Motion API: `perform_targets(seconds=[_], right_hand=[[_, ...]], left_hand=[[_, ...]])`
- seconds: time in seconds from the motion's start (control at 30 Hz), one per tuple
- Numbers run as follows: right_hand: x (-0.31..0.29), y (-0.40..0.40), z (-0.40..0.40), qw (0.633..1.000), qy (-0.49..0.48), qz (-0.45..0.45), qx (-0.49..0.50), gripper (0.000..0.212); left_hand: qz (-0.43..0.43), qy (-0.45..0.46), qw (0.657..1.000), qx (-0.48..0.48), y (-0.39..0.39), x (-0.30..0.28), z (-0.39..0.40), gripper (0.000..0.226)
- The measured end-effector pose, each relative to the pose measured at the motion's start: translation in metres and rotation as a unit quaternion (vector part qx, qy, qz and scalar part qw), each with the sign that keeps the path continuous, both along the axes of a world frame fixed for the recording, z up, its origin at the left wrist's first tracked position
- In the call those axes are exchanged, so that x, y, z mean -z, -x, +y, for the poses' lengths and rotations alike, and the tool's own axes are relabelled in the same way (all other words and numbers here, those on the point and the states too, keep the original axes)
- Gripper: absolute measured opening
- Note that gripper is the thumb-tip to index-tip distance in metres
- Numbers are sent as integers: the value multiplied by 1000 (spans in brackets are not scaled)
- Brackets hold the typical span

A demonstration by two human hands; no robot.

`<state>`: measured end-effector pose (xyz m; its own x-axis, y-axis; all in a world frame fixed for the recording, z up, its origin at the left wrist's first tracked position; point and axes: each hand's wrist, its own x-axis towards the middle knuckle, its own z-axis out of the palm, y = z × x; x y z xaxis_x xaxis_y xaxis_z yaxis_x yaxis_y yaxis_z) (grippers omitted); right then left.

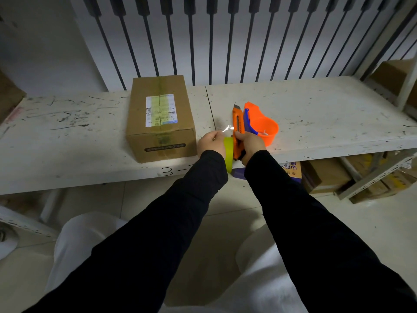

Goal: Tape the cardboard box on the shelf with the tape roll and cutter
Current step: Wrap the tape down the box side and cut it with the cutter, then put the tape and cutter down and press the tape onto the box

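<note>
A brown cardboard box (pixel 160 117) with a white label and a yellowish tape strip over its top seam stands on the white shelf (pixel 316 114). Just right of the box, my left hand (pixel 211 143) holds a yellow-green tape roll (pixel 228 152) and pinches a shiny pulled-out tape end (pixel 227 128). My right hand (pixel 250 144) grips an orange utility cutter (pixel 237 129), blade pointing away, right beside that tape end. Both hands hover over the shelf's front edge.
An orange tape dispenser with a blue handle (pixel 261 123) lies on the shelf behind my right hand. Cardboard boxes (pixel 325 177) sit under the shelf at right, another (pixel 392 75) at far right. Dark vertical bars line the back wall.
</note>
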<state>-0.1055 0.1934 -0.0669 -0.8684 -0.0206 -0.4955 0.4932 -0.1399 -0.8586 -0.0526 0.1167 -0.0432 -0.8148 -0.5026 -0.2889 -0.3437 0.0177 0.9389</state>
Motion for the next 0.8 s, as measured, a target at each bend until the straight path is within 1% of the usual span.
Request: perform_targets(seconds=[0.17, 0.3, 0.4, 0.47, 0.53, 0.6, 0.67, 0.77, 0.8], right_hand=[[3, 4, 0, 999, -27, 13, -11, 20], [6, 6, 4, 998, -30, 24, -56, 23], [9, 5, 5, 997, -18, 33, -70, 29], [8, 5, 4, 996, -17, 36, -77, 28], [5, 9, 1, 996, -33, 20, -78, 27], [6, 13, -3, 994, -82, 8, -69, 26], [10, 15, -9, 990, -123, 30, -63, 20], [21, 19, -12, 984, -160, 65, -42, 34], [22, 19, -12, 982, -168, 73, -37, 34]], left_hand=[[-11, 18, 1000, 12, 9, 1, 0, 35], [-4, 41, 999, 25, 14, 1, 1, 37], [-5, 56, 998, 32, 20, 2, -2, 37], [-11, 75, 996, 49, 24, 2, -4, 38], [-20, 110, 991, 74, 29, 1, -6, 39], [-25, 154, 984, 91, 34, 1, -7, 44], [-23, 203, 973, 111, 39, 1, -8, 47], [-23, 301, 940, 157, 45, 9, -12, 47], [-30, 337, 926, 166, 48, 12, -15, 47]])
